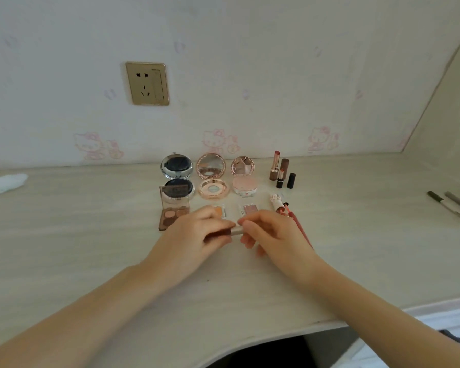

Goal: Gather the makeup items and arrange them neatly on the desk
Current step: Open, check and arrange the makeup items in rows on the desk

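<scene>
Both hands meet at the middle of the desk: the left hand and the right hand each pinch one end of a small tube, held level just above the desktop. Behind them, three open compacts stand in a row, lipsticks upright to their right, an eyeshadow palette at the left.

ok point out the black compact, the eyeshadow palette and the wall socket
black compact [177, 166]: head view, on its raised lid
eyeshadow palette [173, 215]: head view, on the pans of its base
wall socket [147, 83]: head view, on the middle of its gold faceplate
</scene>
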Motion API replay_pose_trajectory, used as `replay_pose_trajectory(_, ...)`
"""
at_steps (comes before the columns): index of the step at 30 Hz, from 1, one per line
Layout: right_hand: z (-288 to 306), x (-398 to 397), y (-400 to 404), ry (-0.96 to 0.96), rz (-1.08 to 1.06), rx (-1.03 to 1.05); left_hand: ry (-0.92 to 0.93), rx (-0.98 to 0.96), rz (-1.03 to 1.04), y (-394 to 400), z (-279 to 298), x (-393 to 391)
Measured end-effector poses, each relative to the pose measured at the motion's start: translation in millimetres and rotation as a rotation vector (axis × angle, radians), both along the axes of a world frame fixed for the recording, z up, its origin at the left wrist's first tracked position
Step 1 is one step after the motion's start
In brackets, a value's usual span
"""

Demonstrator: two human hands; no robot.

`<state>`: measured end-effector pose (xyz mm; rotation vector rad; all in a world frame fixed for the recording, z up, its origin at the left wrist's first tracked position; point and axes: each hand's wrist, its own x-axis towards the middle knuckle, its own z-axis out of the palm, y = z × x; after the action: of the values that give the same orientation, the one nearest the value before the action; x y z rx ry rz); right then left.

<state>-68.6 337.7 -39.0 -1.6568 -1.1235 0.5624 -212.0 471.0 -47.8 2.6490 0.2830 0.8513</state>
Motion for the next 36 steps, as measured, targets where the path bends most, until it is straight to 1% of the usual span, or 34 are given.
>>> replay_pose_trajectory(2, -6.4, -1.1, -2.2, -0.127, -0.012, 0.001, 0.003, 0.009, 0.001, -0.3, -5.6, -4.5)
replay_pose_trajectory(4, -11.0, 0.4, -5.0, -0.268, -0.031, 0.001, -0.015, 0.08, 0.0, 2.8, -10.1, -8.4)
replay_pose_trajectory(5, -12.4, 1.1, -6.2, -0.341, -0.048, -0.002, -0.034, 0.118, -0.001, 5.6, -12.4, -10.3)
replay_pose_trajectory(7, -14.5, 0.6, -7.5, -0.465, -0.076, 0.007, -0.085, 0.122, 0.019, 8.9, -12.7, -14.5)
replay_pose_trajectory(9, -17.3, -0.2, -7.1, -0.614, -0.09, 0.07, -0.124, 0.121, 0.061, 10.0, -10.5, -17.1)
replay_pose_trajectory(11, -20.4, -1.3, -6.9, -0.698, -0.099, 0.12, -0.126, 0.128, 0.066, 10.4, -10.2, -17.6)
replay_pose_trajectory(16, -24.0, 4.0, -6.4, -0.666, -0.08, 0.192, -0.105, 0.12, 0.045, 11.3, -12.9, -17.8)
replay_pose_trajectory(19, -23.2, 7.5, -8.0, -0.493, -0.071, 0.187, -0.089, 0.15, 0.049, 9.6, -12.9, -17.1)
replay_pose_trajectory(20, -22.9, 7.5, -9.0, -0.463, -0.069, 0.179, -0.09, 0.155, 0.048, 8.7, -12.8, -16.6)
replay_pose_trajectory(25, -21.4, 5.8, -11.8, -0.475, -0.062, 0.175, -0.058, 0.048, 0.004, 10.0, -12.1, -19.1)
replay_pose_trajectory(28, -19.8, 7.6, -12.4, -0.545, -0.056, 0.212, -0.006, -0.007, -0.019, 10.6, -11.4, -21.3)
replay_pose_trajectory(30, -18.2, 7.3, -13.0, -0.55, -0.059, 0.216, -0.001, -0.02, -0.027, 9.0, -10.4, -20.6)
replay_pose_trajectory(32, -15.6, 5.3, -14.5, -0.488, -0.072, 0.184, -0.03, 0.023, -0.029, 7.7, -8.9, -19.9)
replay_pose_trajectory(36, -9.5, 0.6, -15.4, -0.339, -0.075, 0.077, -0.089, 0.172, -0.029, 5.4, -5.3, -19.2)
